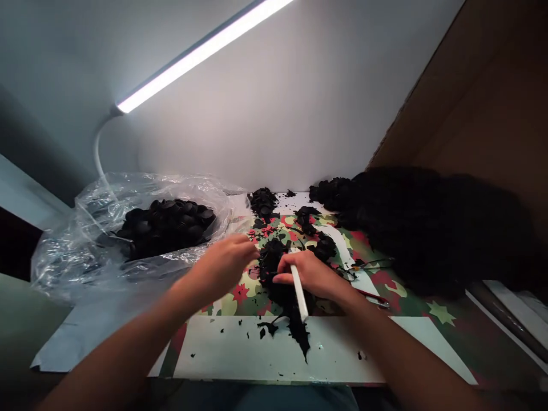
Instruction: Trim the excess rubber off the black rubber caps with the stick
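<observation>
My right hand point(305, 273) is closed around a white stick-like tool point(298, 291), which slants down toward the table's front edge. Its fingers are over a heap of black scraps point(274, 262) in the middle of the table. To the left of that heap, my left hand point(234, 257) is raised with its fingers curled together; whatever they may pinch is too small to make out. A pointed black strip point(299, 337) lies below the tool on a white sheet point(222, 348).
A clear plastic bag point(60, 257) at the left holds black discs point(171, 222). A large black pile point(428, 228) fills the right side, beside a cardboard panel point(483, 103). Red-handled tweezers point(372, 297) lie right of centre. A lit lamp point(201, 54) hangs above.
</observation>
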Demonstrator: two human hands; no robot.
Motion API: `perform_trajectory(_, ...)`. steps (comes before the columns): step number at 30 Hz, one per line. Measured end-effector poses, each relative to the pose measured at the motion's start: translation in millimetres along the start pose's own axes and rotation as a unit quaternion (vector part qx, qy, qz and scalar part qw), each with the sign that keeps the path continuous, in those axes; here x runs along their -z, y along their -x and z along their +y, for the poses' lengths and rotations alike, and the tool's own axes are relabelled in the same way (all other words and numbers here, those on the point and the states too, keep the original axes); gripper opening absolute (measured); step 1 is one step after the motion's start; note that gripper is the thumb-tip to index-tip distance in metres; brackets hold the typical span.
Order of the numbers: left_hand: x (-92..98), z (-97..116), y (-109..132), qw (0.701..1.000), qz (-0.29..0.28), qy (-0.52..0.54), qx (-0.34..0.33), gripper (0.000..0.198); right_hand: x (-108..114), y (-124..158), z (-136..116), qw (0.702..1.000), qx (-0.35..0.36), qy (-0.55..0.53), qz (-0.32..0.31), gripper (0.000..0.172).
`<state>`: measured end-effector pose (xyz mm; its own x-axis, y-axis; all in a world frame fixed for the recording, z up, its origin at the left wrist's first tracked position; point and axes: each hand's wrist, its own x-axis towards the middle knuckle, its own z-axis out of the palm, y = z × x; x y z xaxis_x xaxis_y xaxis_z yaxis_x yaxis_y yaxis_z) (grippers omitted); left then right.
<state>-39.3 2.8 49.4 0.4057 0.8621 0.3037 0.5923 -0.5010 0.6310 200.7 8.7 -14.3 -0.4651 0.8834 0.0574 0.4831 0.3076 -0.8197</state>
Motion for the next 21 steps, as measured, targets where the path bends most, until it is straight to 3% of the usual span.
perform_trajectory(1, -15.9, 1.4, -1.4, 0.999, -0.042, -0.007, -0.019, 0.020, 0.0, 0.5, -0.3, 1.000, 0.009, 0.011, -0.003, 0.023)
perform_trajectory(3, -37.7, -0.3, -5.0, 0.999, -0.030, 0.009, -0.023, 0.023, 1.8, 1.1, -1.6, 0.999, 0.018, 0.020, 0.025, 0.015)
perform_trajectory(6, -49.7, -6.4, -8.5, 0.988, -0.039, 0.145, 0.040, 0.024, 6.2, 1.3, -5.1, 0.993, 0.055, 0.013, 0.102, 0.012)
perform_trajectory(9, -51.9, -11.4, -6.2, 0.925, -0.121, 0.341, 0.121, 0.031, 6.9, 2.2, -9.8, 0.984, 0.098, -0.008, 0.149, 0.009)
perform_trajectory(11, -52.7, -13.9, -2.8, 0.882, -0.134, 0.424, 0.158, 0.040, 4.3, 3.2, -13.0, 0.984, 0.106, -0.021, 0.142, 0.010)
perform_trajectory(15, -54.2, -17.0, 1.4, 0.855, -0.054, 0.466, 0.221, 0.051, -0.2, 5.4, -17.5, 0.978, 0.048, -0.090, 0.185, 0.024)
perform_trajectory(18, -56.2, -17.5, 2.1, 0.866, -0.019, 0.444, 0.228, 0.049, 1.8, 6.9, -20.3, 0.955, 0.003, -0.168, 0.243, 0.042)
perform_trajectory(21, -60.3, -16.8, 3.4, 0.882, 0.028, 0.429, 0.196, 0.041, 2.9, 8.5, -24.9, 0.955, -0.025, -0.185, 0.232, 0.049)
